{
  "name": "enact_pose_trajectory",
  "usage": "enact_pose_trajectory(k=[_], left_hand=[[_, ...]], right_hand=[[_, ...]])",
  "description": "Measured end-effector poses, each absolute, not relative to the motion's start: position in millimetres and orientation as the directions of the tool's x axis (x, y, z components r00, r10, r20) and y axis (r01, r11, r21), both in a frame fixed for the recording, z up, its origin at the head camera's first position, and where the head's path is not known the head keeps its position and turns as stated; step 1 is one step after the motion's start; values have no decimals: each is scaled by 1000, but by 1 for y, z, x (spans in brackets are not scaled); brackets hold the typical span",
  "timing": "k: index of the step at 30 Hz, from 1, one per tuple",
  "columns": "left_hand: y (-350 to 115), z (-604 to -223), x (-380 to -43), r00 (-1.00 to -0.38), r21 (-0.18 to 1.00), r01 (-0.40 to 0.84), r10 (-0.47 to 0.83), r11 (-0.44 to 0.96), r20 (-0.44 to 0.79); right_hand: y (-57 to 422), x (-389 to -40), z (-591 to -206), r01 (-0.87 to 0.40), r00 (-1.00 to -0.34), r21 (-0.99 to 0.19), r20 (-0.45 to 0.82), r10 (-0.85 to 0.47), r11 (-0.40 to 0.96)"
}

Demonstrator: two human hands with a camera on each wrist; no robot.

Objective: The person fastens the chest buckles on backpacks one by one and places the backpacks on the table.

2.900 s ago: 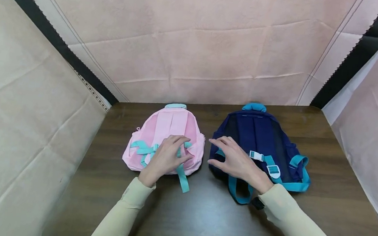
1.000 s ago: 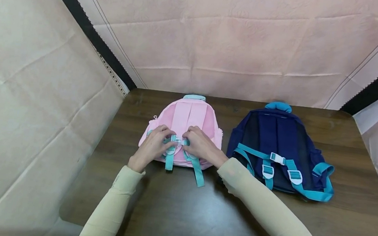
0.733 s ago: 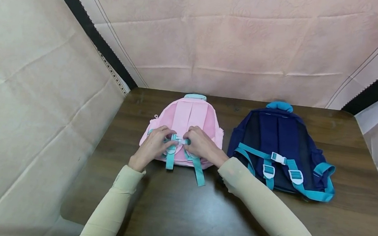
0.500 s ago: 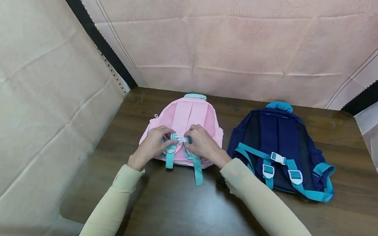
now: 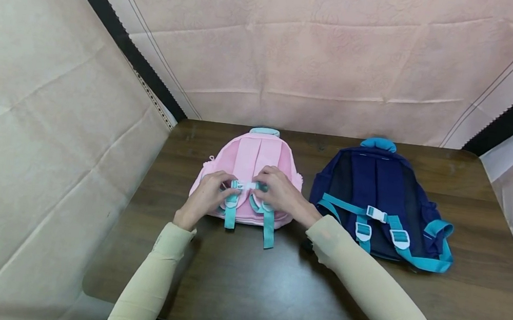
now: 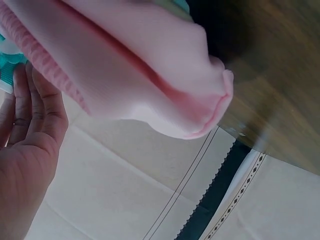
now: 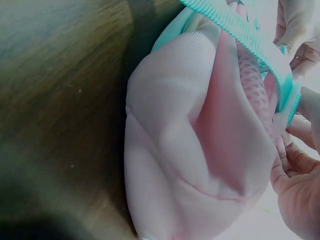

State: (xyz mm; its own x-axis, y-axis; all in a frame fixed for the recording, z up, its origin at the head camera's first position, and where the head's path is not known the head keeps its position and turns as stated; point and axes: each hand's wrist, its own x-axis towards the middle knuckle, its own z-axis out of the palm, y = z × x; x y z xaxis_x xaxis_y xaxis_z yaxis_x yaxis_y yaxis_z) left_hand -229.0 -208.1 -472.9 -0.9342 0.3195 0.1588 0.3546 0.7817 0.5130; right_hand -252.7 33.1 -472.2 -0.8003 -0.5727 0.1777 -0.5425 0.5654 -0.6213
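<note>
A pink backpack (image 5: 257,155) lies on the table with its strap side up, a pale blue handle at the far end. Across its lower part runs a turquoise strap with a white side-release buckle (image 5: 247,185). My left hand (image 5: 206,196) pinches the strap at the buckle's left end between thumb and fingers. At the right end, my right hand (image 5: 283,193) pinches the strap likewise. Two turquoise strap ends (image 5: 268,231) hang below the hands. In the right wrist view the backpack's side (image 7: 175,130) fills the middle; fingertips partly hide the buckle.
To the right lies a navy backpack (image 5: 374,192) with blue straps and its white buckle (image 5: 376,214) joined. The brown wooden table (image 5: 235,281) has pale fabric walls (image 5: 322,58) behind and at both sides.
The head view has turned so both backpacks appear further right. My right hand has come from above the navy backpack to the pink one's strap, then shifted slightly right, showing more of the buckle.
</note>
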Motion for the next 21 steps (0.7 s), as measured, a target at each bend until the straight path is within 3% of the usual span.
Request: enact_pose_trajectory(k=[21], left_hand=[[-204,-475,-229,-915,516,402,345,756,207]], right_hand=[[35,-253,-474,-556,-791,-622,194,-580,550]])
